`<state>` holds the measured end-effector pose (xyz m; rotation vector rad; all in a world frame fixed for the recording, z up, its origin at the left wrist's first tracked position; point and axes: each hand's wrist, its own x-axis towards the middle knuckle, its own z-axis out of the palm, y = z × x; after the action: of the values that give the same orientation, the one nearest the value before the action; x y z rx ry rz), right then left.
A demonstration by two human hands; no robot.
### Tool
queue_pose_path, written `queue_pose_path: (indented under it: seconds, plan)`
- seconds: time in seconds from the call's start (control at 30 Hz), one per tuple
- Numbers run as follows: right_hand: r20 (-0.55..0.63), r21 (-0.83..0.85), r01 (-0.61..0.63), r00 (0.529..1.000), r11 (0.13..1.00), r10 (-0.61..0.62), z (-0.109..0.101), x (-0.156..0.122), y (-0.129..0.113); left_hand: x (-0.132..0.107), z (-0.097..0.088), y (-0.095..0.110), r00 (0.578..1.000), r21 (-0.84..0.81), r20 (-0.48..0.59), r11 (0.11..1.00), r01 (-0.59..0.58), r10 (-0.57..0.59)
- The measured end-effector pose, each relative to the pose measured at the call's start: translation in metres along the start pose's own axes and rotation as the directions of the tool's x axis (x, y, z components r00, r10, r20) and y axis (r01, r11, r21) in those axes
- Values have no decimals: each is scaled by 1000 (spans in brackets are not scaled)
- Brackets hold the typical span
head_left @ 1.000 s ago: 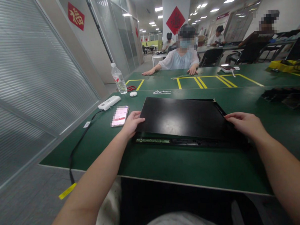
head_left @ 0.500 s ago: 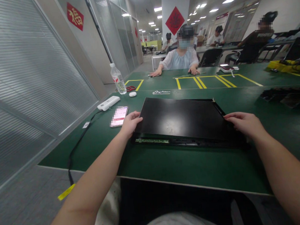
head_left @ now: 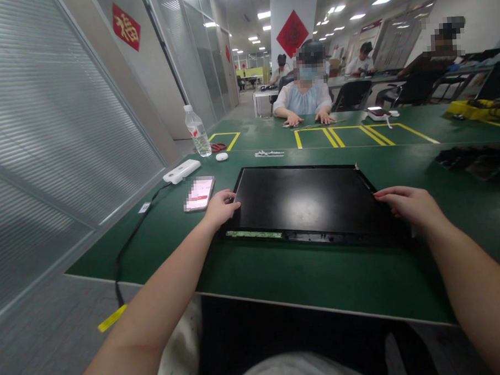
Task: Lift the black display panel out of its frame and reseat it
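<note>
A black, glossy screen panel [head_left: 302, 199] lies inside a thin black frame [head_left: 318, 237] on the green table in front of me. My left hand [head_left: 221, 210] is closed on the panel's left edge, its thumb over the border. At the opposite edge my right hand [head_left: 410, 207] pinches the right side between thumb and fingers; some of its fingertips are hidden. Along the frame's near side runs a narrow green circuit board [head_left: 254, 235].
To the left are a phone [head_left: 199, 193], a white power bank [head_left: 182, 171] with a black cable, and a water bottle [head_left: 198, 131]. Beyond sit a white case [head_left: 221, 156] and red scissors [head_left: 219, 147]. A co-worker [head_left: 304, 96] sits opposite. Dark parts [head_left: 476, 162] lie right.
The panel's left side has come down, and it now lies level within the frame, whose far rim shows. The co-worker's hand on the left of my view has slid toward the other one.
</note>
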<state>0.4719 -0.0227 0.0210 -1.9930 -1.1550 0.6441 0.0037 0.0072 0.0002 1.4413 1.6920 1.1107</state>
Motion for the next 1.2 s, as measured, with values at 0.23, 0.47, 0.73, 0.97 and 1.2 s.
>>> queue_pose_path:
  seconds: [0.23, 0.47, 0.73, 0.97, 1.2]
  plan:
    - [-9, 53, -9, 1000, 999, 9, 1, -2, -2, 6, 0, -8, 998, 79, 3, 995, -66, 66]
    - [-16, 63, -31, 999, 997, 32, 1, -5, -7, 9, -2, -13, 992, 198, 36, 972, -128, 123]
    - [-28, 72, -18, 999, 997, 20, 1, -2, -3, 8, -5, -12, 983, 334, 64, 924, -184, 173]
    - [-20, 65, -19, 1000, 998, 21, 0, -5, -6, 11, -5, -16, 985, 254, 78, 953, -168, 153]
    - [-14, 69, -11, 1000, 998, 12, 0, -5, -5, 10, -6, -14, 983, 251, 83, 951, -182, 166]
